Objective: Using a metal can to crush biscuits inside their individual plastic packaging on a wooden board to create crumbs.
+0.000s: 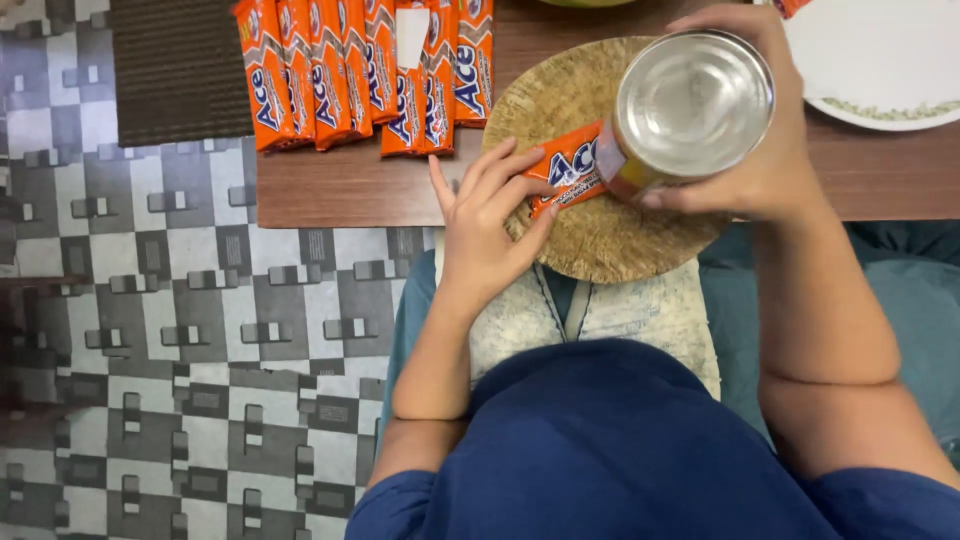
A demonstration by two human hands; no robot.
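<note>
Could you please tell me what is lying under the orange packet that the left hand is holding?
The orange packet lies on a round woven mat on the wooden table. Its far end is hidden behind the steel container.

1 head camera looks nearly straight down, close above the table edge [350, 190] and lap.
</note>
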